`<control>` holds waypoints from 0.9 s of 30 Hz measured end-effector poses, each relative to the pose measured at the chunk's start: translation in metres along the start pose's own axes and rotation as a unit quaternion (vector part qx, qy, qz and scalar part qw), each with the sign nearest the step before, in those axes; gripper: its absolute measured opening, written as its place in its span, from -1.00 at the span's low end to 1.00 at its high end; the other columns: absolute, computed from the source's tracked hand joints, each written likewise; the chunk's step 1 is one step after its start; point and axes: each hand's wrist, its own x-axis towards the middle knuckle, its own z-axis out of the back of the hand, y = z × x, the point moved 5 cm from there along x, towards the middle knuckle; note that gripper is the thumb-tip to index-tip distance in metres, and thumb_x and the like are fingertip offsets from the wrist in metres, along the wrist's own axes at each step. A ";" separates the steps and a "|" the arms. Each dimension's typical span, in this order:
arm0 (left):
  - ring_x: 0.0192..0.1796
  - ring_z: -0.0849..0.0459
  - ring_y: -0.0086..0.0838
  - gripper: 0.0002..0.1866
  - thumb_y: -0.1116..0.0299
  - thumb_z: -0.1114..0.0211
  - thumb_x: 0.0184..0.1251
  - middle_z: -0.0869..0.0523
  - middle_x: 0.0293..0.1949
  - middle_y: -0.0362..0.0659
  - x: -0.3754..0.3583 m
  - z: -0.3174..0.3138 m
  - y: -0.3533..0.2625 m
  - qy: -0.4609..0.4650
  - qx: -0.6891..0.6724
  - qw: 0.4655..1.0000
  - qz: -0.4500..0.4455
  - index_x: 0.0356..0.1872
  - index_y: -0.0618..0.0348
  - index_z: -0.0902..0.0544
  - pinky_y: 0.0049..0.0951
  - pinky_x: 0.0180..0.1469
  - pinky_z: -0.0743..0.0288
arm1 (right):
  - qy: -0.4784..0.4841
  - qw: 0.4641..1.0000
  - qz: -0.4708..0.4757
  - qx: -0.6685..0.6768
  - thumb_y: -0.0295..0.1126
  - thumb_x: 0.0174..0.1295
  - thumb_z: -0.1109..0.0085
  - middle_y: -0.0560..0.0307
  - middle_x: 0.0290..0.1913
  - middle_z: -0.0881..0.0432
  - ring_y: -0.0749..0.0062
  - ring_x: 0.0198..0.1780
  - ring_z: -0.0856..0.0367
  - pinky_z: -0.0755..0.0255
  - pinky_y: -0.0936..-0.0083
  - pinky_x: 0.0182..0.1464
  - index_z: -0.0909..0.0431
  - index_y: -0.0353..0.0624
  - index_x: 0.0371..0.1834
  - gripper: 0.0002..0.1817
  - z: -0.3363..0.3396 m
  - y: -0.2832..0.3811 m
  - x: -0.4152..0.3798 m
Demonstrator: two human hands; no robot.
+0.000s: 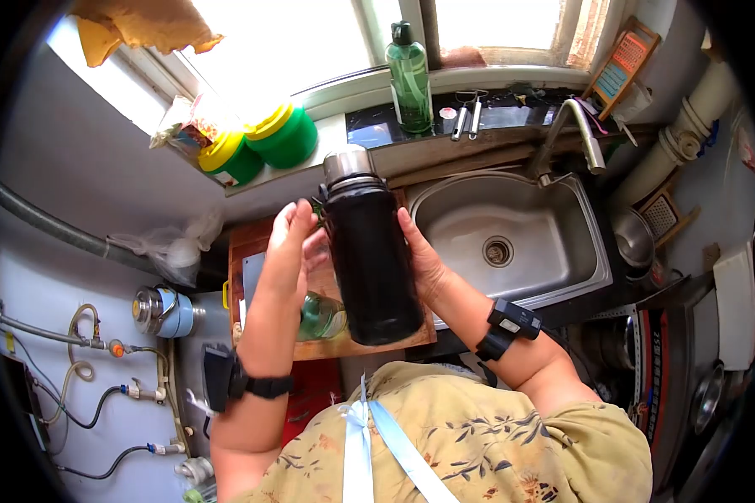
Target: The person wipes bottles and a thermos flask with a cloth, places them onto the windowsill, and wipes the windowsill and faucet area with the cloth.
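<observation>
A large black thermos [371,264] with a silver cap [347,164] is held up in front of me, tilted slightly to the left. My right hand [424,260] grips its right side, with most of the fingers hidden behind the body. Beside the thermos on the left, my left hand [292,239] is raised with its fingers apart, close to the shoulder of the bottle. Below and partly behind the thermos, a greenish clear jar [320,317] rests on the wooden board [310,349].
A steel sink [470,226] with a tap [583,138] lies to the right. Along the windowsill stand green tubs with yellow lids [283,138], a green bottle [409,84] and two peelers [468,116]. At left are a blue flask [172,312] and wall pipes [84,339].
</observation>
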 end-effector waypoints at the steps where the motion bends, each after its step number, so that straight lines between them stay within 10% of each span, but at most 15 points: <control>1: 0.14 -0.40 -0.37 -0.02 -0.14 -0.31 0.10 -0.31 0.22 -0.11 -0.011 -0.007 0.002 0.003 0.016 1.000 0.002 0.39 0.10 0.03 -0.37 0.02 -0.32 | -0.016 0.999 0.022 -0.021 0.18 0.14 -0.09 -0.04 0.08 -0.53 0.31 0.05 -0.56 -0.44 0.36 0.14 -0.35 -0.18 0.21 -0.26 0.001 0.003 0.000; 5: 0.26 -0.33 -0.34 0.11 0.23 -0.50 -0.01 -0.34 0.22 -0.01 -0.032 -0.042 0.003 0.056 -0.001 0.997 -0.062 0.41 0.17 0.18 -0.38 0.27 -0.21 | -0.051 0.965 0.175 -0.186 0.02 0.18 -0.17 0.06 -0.01 -0.56 0.42 0.01 -0.54 -0.43 0.45 0.08 -0.39 -0.18 0.13 -0.41 0.003 0.018 0.006; 11: 0.17 -0.41 -0.39 0.01 0.20 -0.54 -0.07 -0.42 0.13 -0.09 -0.028 -0.041 0.006 0.022 0.043 0.985 -0.165 0.33 0.18 -0.03 -0.37 0.22 -0.30 | -0.107 0.743 0.367 -0.549 -0.21 0.18 -0.23 0.05 0.06 -0.46 0.35 0.12 -0.40 -0.23 0.46 0.19 -0.27 -0.25 0.22 -0.40 -0.030 0.021 -0.010; 18: 0.05 -0.50 -0.43 -0.12 0.19 -0.56 -0.11 -0.50 0.02 -0.14 -0.030 -0.038 0.011 0.031 -0.062 0.987 -0.142 0.21 0.17 -0.19 -0.40 0.14 -0.40 | -0.190 0.676 0.350 -0.620 0.03 0.34 0.14 -0.23 0.26 -0.30 -0.01 0.29 -0.26 -0.09 0.36 0.30 -0.04 -0.27 0.39 -0.28 -0.036 0.007 -0.026; 27: 0.03 -0.52 -0.44 -0.11 0.06 -0.55 -0.16 -0.51 -0.01 -0.16 -0.031 -0.051 0.025 0.114 -0.119 0.974 -0.155 0.17 0.16 -0.23 -0.42 0.11 -0.42 | -0.131 0.693 0.374 -0.602 0.03 0.40 0.28 -0.15 0.22 -0.38 0.12 0.27 -0.31 -0.09 0.47 0.31 -0.25 -0.34 0.26 -0.36 -0.071 0.062 0.015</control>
